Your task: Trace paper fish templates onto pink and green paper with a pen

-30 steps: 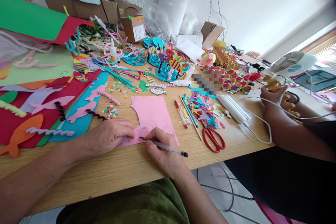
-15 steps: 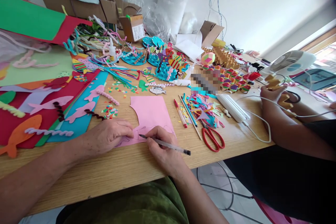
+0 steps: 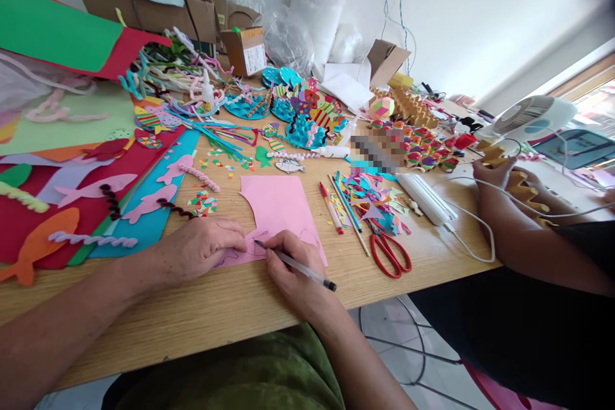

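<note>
A pink sheet of craft foam or paper (image 3: 279, 202), with a curved piece cut out of its left side, lies on the table. Dark outlines are drawn along its near edge. My left hand (image 3: 204, 247) rests on its lower left corner, fingers stretched out and holding it down. Between the fingers and thumb of my right hand (image 3: 296, 272) is a gel pen (image 3: 310, 274) with a clear barrel and black end; its tip touches the sheet close to my left fingertips. Part of the drawing is hidden under my hands.
Red-handled scissors (image 3: 390, 255), a red pen (image 3: 331, 208) and coloured scraps (image 3: 372, 195) lie to the right. Foam fish, such as an orange one (image 3: 36, 243), cover coloured sheets at left. At far right, another person's hand (image 3: 494, 173) holds brown zigzag card near a white power strip (image 3: 425, 195).
The pen and my right hand have shifted slightly, and the pen's rear end has dropped down and left. My left hand stays on the sheet. The other person's hands moved with the brown card.
</note>
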`<state>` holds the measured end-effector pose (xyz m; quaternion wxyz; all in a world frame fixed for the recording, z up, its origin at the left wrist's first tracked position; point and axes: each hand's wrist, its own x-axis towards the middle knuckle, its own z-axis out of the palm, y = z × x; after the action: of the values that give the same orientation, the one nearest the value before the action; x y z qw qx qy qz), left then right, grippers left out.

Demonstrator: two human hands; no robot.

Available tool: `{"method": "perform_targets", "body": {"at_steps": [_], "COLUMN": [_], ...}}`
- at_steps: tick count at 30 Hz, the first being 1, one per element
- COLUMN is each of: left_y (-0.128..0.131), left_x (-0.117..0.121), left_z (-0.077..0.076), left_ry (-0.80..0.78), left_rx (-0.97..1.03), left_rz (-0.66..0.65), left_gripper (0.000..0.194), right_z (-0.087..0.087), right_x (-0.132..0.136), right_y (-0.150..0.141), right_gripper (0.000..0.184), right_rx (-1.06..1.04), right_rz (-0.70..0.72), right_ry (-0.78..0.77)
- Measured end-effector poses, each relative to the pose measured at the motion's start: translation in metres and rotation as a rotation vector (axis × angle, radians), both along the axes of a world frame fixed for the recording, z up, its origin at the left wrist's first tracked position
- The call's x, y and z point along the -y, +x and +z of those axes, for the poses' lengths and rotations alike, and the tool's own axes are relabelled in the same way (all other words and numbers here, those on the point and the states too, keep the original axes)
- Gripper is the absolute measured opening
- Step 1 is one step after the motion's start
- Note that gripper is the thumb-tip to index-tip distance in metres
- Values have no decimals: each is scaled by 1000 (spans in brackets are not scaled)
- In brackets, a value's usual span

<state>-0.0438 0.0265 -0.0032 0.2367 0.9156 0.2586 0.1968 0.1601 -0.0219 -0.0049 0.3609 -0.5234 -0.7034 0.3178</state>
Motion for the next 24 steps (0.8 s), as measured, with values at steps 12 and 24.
{"method": "perform_targets", "body": {"at_steps": [12,24], "left_y": [-2,-1], "left_x": [-1,-2], "left_z": [-6,-6], "left_ry": [-2,10], "left_rx": [28,21], "left_rz": [5,5], "left_gripper": [34,35], "right_z": [6,7], "right_x": [1,2], "right_y": [4,4], "right_gripper": [13,13], "right_rx": [-50,-73], "right_rz": [41,42], "right_ry": [-72,-80]}}
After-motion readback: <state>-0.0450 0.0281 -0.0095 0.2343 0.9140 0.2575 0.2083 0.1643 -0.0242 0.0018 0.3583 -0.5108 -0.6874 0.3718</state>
